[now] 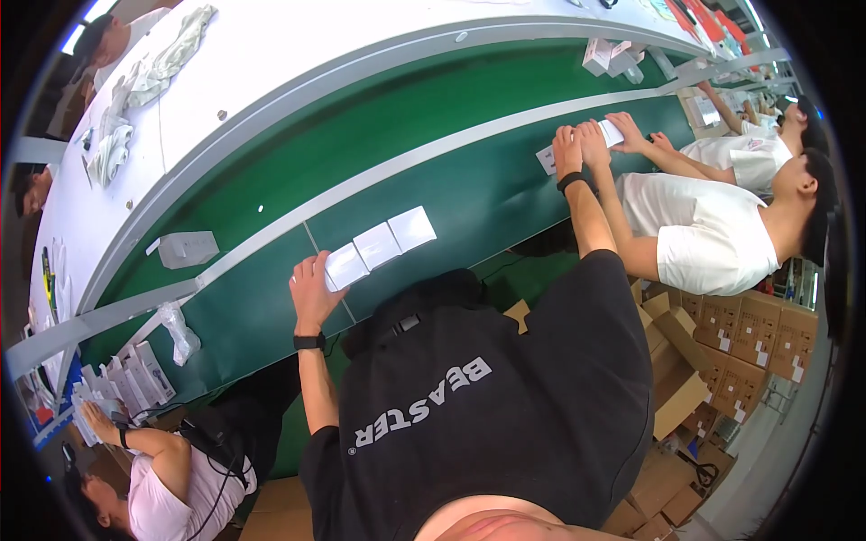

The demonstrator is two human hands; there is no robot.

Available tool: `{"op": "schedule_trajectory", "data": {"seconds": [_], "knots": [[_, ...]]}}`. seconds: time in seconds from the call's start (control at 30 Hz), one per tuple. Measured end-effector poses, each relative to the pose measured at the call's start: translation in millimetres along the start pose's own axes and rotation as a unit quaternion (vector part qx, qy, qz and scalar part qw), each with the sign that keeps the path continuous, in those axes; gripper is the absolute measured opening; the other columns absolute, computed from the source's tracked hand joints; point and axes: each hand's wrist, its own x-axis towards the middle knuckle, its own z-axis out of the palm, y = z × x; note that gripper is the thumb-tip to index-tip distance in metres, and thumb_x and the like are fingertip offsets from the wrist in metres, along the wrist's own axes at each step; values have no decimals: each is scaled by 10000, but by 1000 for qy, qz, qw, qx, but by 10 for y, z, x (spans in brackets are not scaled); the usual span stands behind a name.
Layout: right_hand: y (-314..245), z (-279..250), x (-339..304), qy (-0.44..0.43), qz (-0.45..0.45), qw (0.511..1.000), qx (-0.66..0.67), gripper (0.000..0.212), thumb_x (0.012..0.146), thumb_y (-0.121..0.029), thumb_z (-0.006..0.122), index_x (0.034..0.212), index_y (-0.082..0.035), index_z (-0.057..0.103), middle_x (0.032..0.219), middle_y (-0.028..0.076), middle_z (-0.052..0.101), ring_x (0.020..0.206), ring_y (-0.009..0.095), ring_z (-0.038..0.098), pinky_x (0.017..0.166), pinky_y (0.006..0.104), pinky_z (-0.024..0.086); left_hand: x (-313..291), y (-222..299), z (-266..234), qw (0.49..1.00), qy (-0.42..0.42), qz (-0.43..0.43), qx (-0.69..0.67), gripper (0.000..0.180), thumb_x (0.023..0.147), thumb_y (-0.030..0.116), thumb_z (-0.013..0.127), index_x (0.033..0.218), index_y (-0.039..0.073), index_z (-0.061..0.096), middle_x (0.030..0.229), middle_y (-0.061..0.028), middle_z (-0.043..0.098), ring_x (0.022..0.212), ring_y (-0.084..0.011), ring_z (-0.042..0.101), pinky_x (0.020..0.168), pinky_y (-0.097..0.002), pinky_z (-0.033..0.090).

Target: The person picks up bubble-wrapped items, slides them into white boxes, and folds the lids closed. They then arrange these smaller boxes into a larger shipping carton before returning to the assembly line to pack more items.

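Three small white boxes (376, 246) lie end to end in a slanting row on the dark green work surface. My left hand (311, 287) holds the left end of this row, its thumb on the near side and its fingers on the far side. Out to the right, my right hand (566, 150) has its fingers curled over another white box (546, 160), whose left end shows printing. Right beside it are the hands (619, 133) of a person in a white shirt, at a white box (611, 134).
A clear plastic bag (179, 334) and a grey-white carton (188, 249) lie to the left. Several upright white boxes (135, 377) stand near a seated person (171, 469). A white shelf (298, 54) curves above the green bench. Brown cartons (758, 334) are stacked behind on the right.
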Motion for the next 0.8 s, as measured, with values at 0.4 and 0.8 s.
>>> {"op": "schedule_trajectory", "data": {"seconds": [0.4, 0.8], "knots": [[538, 791, 93, 142, -55, 923, 353, 252, 838, -283, 610, 1039, -133, 633, 943, 88, 602, 1058, 270, 546, 1056, 462, 369, 35, 74, -41, 1000, -20, -14, -12, 807, 571, 210, 884, 1293, 157, 526, 1207, -76, 550, 1143, -296, 503, 929, -452, 417], [358, -378, -65, 38, -192, 923, 333, 703, 704, -346, 758, 1298, -59, 514, 1137, 134, 571, 1078, 332, 553, 994, 484, 431, 57, 54, 22, 1000, -15, 0, 8, 851, 545, 202, 895, 1306, 144, 519, 1220, -79, 551, 1141, -298, 506, 895, -442, 443]]}}
